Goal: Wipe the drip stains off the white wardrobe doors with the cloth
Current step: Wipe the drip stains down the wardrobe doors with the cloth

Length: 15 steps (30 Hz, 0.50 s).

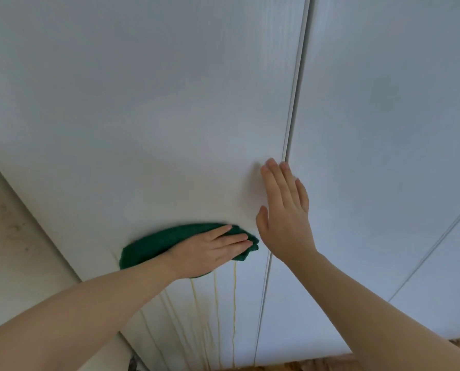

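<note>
Green cloth (154, 245) pressed under the flat left hand (212, 253), right hand (285, 210) laid flat and empty on the door (143, 103); drips (234, 303) below could get smeared by sideways wiping.

Left hand (210, 253) flat on a folded green cloth (148, 245) against a white wardrobe door (143, 103), thin yellowish drip stains (234, 303) below; right hand (285, 215) flat on the door, just right.

support: white wardrobe door (143, 103) | on it: green cloth (154, 245), yellowish drip stains (234, 303) | below: wooden floor (304, 367)
</note>
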Tool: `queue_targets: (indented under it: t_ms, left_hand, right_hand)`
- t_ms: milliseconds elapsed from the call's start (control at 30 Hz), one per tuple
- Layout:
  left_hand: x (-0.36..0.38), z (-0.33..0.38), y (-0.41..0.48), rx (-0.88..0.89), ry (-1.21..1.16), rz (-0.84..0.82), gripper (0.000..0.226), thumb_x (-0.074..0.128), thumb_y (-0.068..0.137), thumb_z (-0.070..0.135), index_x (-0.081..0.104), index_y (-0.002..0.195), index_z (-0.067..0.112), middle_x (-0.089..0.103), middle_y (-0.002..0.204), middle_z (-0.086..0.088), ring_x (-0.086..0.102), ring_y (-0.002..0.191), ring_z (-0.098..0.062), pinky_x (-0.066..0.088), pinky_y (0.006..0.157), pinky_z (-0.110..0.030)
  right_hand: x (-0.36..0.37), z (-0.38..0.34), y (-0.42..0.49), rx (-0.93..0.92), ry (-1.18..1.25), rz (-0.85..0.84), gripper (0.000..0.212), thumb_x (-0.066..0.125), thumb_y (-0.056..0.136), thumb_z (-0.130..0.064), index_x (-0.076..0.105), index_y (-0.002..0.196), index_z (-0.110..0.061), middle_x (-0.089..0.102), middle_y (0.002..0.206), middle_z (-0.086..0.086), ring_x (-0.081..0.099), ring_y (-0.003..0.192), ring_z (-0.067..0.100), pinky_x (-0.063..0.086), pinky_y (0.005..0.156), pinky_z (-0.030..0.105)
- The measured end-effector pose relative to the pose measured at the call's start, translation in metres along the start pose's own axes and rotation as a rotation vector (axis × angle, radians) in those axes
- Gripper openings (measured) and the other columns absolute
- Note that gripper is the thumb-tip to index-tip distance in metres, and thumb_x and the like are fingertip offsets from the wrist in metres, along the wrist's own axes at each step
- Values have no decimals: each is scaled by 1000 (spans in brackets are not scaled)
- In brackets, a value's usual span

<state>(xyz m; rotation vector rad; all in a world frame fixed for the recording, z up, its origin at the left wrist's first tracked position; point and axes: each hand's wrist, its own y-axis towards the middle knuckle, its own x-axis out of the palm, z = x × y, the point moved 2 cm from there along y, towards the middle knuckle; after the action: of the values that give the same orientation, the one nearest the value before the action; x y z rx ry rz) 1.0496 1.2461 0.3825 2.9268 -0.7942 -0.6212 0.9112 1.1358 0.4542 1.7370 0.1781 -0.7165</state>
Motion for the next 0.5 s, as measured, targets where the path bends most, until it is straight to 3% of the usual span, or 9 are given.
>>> queue_targets:
  t_ms: [100,233,267,400,500]
  left_hand:
    - [-10,-46,-8,-342,-75,204,36,32,98,7,47,130,8,53,135,0,41,126,-21,13,114,-47]
    - [-15,-64,12,-591,-17,352,40,43,93,9,48,132,10,43,142,-4,39,131,-25,19,113,-48]
    - [-10,-47,18,-558,5,320,42,42,91,11,45,134,11,40,143,-5,32,135,-26,15,116,-47]
    - [12,28,7,-63,-26,63,47,43,91,26,38,136,12,34,144,4,28,134,-20,-3,118,-47]
    - [7,16,-4,-120,-48,71,40,32,98,17,35,138,12,40,144,8,31,133,-17,2,118,-47]
  right_hand:
    - [2,3,-9,-28,0,-30,66,38,77,-5,25,141,-8,34,148,11,21,139,25,10,114,38]
    - [5,7,-9,-34,34,-6,63,34,80,-5,25,142,-7,33,148,10,21,140,24,11,114,40]
    - [8,7,-10,-34,45,6,63,34,80,-5,25,141,-7,32,148,10,21,140,25,12,114,41]
    - [22,12,-25,-61,5,19,65,34,78,-1,26,142,-5,28,150,8,21,140,26,15,115,43]
    - [30,17,-35,-91,-34,20,64,36,79,-3,26,142,-6,26,150,8,14,144,24,15,115,45]
